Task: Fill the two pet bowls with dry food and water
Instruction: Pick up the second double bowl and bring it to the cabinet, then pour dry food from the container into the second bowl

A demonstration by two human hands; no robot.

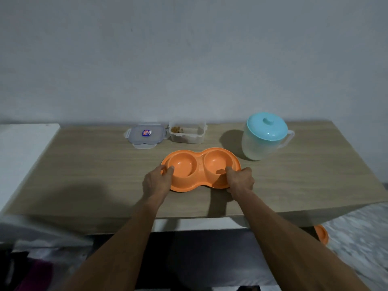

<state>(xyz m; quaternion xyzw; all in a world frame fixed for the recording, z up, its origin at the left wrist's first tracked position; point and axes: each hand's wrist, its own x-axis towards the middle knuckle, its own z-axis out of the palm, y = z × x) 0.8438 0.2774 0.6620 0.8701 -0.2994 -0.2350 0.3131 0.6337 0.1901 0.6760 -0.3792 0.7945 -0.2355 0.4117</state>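
Orange plastic twin bowl (201,164) at mid-table (94,164), nearer the front edge, its long axis parallel to that edge. The left hand (156,181) grips its left end and the right hand (241,180) its right end, the fingers of each curled over the rim. Both round wells appear empty. Beyond the left well, by the back edge, stands the open clear food box (187,136) holding a little kibble (176,129), with its lid (144,135) just beside it on the left. The translucent, blue-lidded jug (262,143) stands back right, nearer the right hand. Smooth moulded plastics on a matt wood-grain top.
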